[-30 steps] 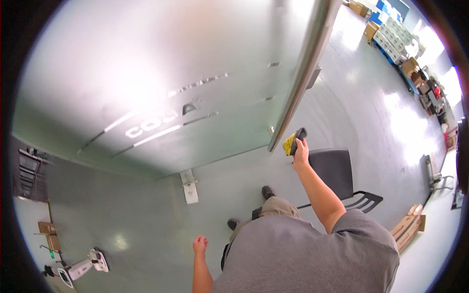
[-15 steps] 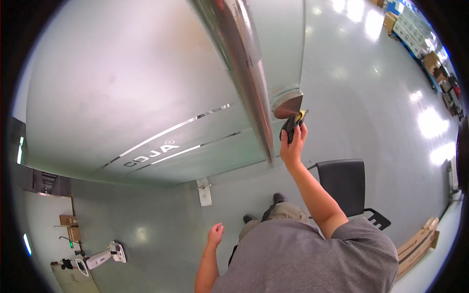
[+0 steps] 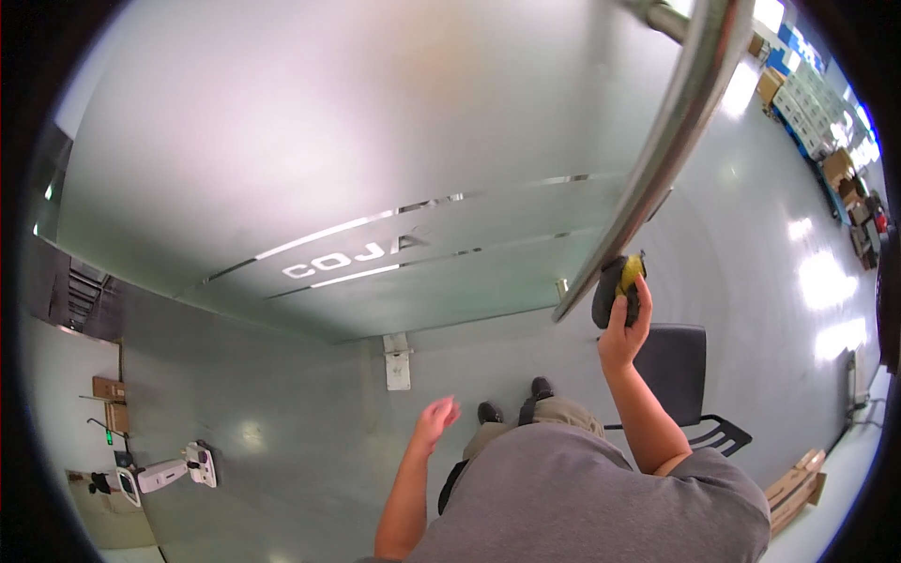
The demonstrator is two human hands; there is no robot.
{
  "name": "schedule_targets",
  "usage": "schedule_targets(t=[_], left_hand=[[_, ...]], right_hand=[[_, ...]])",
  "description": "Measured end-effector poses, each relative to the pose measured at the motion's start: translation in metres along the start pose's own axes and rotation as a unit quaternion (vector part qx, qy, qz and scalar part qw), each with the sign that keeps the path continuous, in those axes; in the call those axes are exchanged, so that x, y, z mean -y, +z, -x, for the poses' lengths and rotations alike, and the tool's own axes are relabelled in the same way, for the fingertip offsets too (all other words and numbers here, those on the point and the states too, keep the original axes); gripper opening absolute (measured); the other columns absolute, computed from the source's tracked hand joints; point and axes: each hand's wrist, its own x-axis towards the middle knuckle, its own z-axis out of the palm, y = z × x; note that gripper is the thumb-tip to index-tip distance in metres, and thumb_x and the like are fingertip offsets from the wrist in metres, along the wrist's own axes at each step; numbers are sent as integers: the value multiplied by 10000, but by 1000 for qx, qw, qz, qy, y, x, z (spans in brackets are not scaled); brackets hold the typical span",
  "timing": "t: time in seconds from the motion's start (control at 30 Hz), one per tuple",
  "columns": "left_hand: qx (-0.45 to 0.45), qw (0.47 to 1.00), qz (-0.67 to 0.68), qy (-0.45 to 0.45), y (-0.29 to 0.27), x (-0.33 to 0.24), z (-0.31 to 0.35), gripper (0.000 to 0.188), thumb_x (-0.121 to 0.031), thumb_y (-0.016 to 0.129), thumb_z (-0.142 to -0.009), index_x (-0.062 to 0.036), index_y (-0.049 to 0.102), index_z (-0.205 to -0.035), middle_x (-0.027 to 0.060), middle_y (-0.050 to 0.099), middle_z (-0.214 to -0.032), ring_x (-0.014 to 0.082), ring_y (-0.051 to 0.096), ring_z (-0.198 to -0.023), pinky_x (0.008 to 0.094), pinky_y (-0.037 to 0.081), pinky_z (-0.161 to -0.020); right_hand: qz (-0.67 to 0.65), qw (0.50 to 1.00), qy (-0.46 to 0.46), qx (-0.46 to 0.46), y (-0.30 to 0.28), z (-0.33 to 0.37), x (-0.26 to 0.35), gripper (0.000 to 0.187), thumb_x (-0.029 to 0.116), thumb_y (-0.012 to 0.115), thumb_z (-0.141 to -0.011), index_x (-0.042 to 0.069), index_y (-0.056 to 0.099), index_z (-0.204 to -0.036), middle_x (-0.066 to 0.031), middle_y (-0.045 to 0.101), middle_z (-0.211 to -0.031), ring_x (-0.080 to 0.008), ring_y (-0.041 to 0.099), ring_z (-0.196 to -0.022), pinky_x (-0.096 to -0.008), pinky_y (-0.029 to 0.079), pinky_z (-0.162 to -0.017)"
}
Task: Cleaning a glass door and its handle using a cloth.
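My right hand (image 3: pixel 627 324) grips a dark grey and yellow pad (image 3: pixel 607 296), its fingers on the yellow side. The pad is close beside the lower end of a long steel handle (image 3: pixel 678 120); whether they touch I cannot tell. This handle stands in front of a frosted glass door panel (image 3: pixel 375 122) with shiny stripes and lettering across it. My left hand (image 3: pixel 435 422) hangs free at my left side, holding nothing, its fingers loosely bent and a little blurred.
A black chair (image 3: pixel 668 371) stands by my right forearm. On the floor below the glass is a white metal plate (image 3: pixel 397 364). A white wheeled device (image 3: pixel 169 472) is at the lower left. Flat cartons (image 3: pixel 796 490) lie lower right; stacked boxes (image 3: pixel 809 108) stand far right.
The view has shifted, and the handle now appears further right. My right hand has moved with the pad from the metal fitting at the glass edge to the handle's lower end. My left hand rose slightly.
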Motion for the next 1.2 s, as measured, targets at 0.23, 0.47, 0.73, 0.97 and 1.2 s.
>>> schedule_targets(t=[0.23,0.47,0.73,0.97,1.2], left_hand=[[289,910,295,43,96,-100,-10,407,-369,415,-976,-80,501,-1249,80,584,-1181,212,549,-1104,394,419,-965],[263,860,436,10,108,-98,-8,425,-444,352,-946,-167,537,-1210,25,563,-1227,196,511,-1151,394,392,-966],[216,861,441,134,129,-131,-8,477,-452,370,-918,-134,534,-1234,60,552,-1258,226,493,-1180,429,351,-1019],[-55,789,287,541,144,-244,39,471,-235,482,-895,-54,400,-1323,109,486,-1284,235,468,-1182,386,352,-1027],[-395,417,-459,678,224,-328,-19,350,-227,615,-793,-80,555,-1105,241,447,-1199,493,357,-1185,568,250,-1022]], right_hand=[[116,922,-95,358,42,84,58,415,11,624,-796,58,545,-1200,-166,570,-1133,-333,551,-1042,-395,463,-890],[150,863,-75,477,42,100,43,429,136,619,-820,79,526,-1235,-152,566,-1171,-329,524,-1105,-407,443,-940],[66,862,-104,492,18,28,38,484,138,661,-791,62,512,-1245,-165,551,-1213,-346,534,-1098,-410,451,-933],[106,869,40,481,-71,-15,-47,307,119,582,-856,42,582,-1153,-123,626,-1110,-245,650,-847,-328,515,-757],[136,850,138,490,-121,4,-77,265,102,564,-871,18,594,-1121,-116,677,-966,-228,652,-826,-316,513,-750]])
